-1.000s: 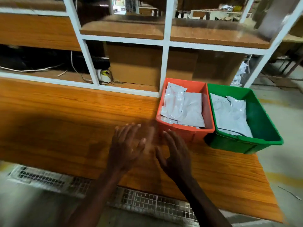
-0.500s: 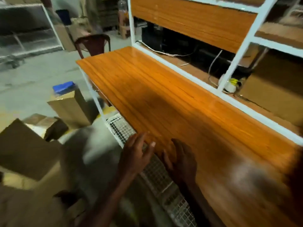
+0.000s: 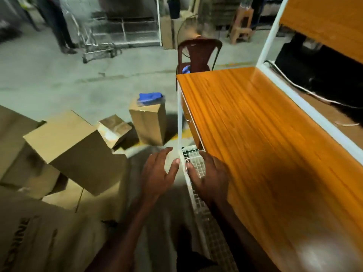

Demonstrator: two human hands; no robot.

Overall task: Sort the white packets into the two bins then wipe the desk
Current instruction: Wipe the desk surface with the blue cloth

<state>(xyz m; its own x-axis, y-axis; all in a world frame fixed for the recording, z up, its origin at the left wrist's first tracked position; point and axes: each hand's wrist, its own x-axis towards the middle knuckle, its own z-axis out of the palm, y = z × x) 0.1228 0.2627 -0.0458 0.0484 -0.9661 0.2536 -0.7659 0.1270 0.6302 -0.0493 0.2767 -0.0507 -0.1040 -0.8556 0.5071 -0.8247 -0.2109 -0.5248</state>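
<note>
Dim, motion-blurred wide-angle view, edges bowed; glare and dark shadow on the desk (image 3: 255, 134).

I'm looking at a warehouse or packing room: a bare concrete floor (image 3: 59, 79), cardboard boxes (image 3: 74, 152) heaped beside a wooden desk (image 3: 265, 144) with a white metal frame (image 3: 269, 34), a trolley (image 3: 98, 50) and a plastic chair (image 3: 198, 54).

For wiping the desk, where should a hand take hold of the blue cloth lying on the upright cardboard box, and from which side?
Probably from above: the blue cloth lies bunched on the top of the tall cardboard box, so its raised folds in the middle offer a pinch. Both the left hand and the right hand are open and empty; the left is on the box's side of the desk.
</note>
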